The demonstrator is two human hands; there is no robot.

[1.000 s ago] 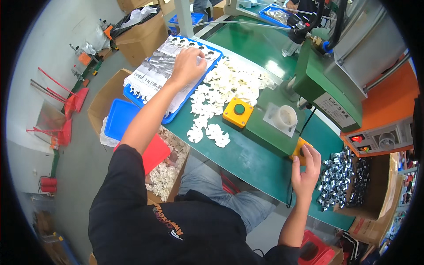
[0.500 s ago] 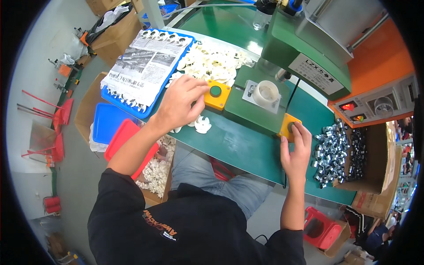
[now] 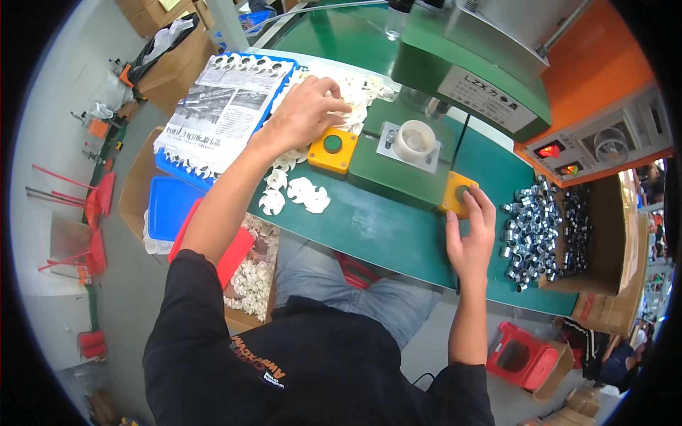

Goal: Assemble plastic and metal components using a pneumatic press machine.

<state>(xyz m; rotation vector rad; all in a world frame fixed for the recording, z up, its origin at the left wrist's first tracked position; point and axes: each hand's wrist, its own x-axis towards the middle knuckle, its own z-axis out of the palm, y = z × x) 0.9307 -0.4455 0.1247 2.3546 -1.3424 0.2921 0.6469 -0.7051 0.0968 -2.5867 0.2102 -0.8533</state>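
Observation:
My left hand (image 3: 309, 116) is over the near edge of a heap of white plastic pieces with curved blades (image 3: 361, 86); its fingers are loosely bent and apart, and nothing shows in them. Just below it is a yellow box with a green button (image 3: 332, 144). My right hand (image 3: 472, 238) has its fingertips at a second yellow button box (image 3: 455, 193), thumb apart, holding nothing. Between the boxes, a white ring-shaped part (image 3: 415, 140) sits on the metal plate (image 3: 385, 144) of a green press (image 3: 398, 170). Several loose white pieces (image 3: 301, 189) lie nearer me.
A blue tray (image 3: 186, 176) with newspaper (image 3: 220, 113) and rows of white pieces stands at left. Shiny metal sleeves (image 3: 529, 231) are piled at right beside a carton (image 3: 604, 248). The press head (image 3: 469, 89) overhangs the plate. A red bin (image 3: 231, 259) sits below the table edge.
My left hand has moved away from the left button box, up and over the heap of white pieces. My right hand stays at its button box. The whole view has shifted slightly.

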